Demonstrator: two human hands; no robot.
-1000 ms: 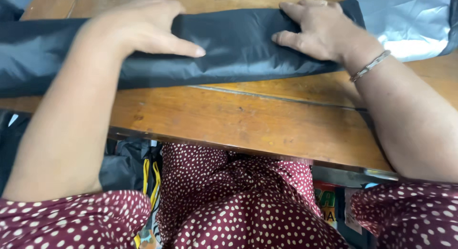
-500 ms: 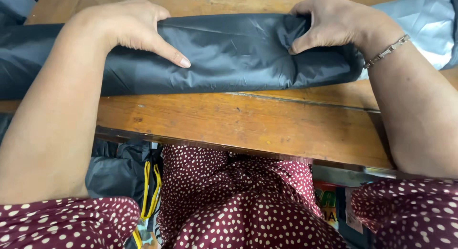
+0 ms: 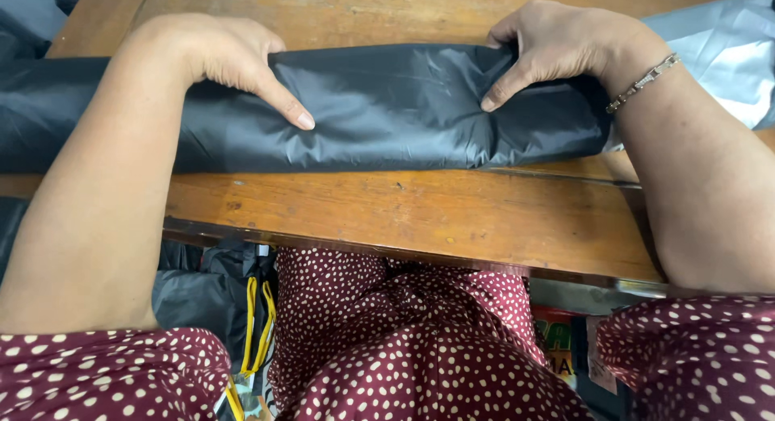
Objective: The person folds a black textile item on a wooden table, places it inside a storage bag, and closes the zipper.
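A long roll of dark grey, shiny fabric lies across the wooden table, running from the left edge to the right. My left hand curls over the roll's left part, thumb pressed onto its front face. My right hand grips the roll's right part, fingers over the top and thumb pinching a fold in front. A metal bracelet sits on my right wrist. The far side of the roll is hidden under both hands.
Light grey fabric spreads out at the roll's right end. Below the table's front edge are my lap in dark red dotted cloth, a black bag with yellow straps and some colourful items on the floor.
The roll has come nearer to me on the table. My hands went from lying flat on it to curling over it, and the right one now pinches a fold.
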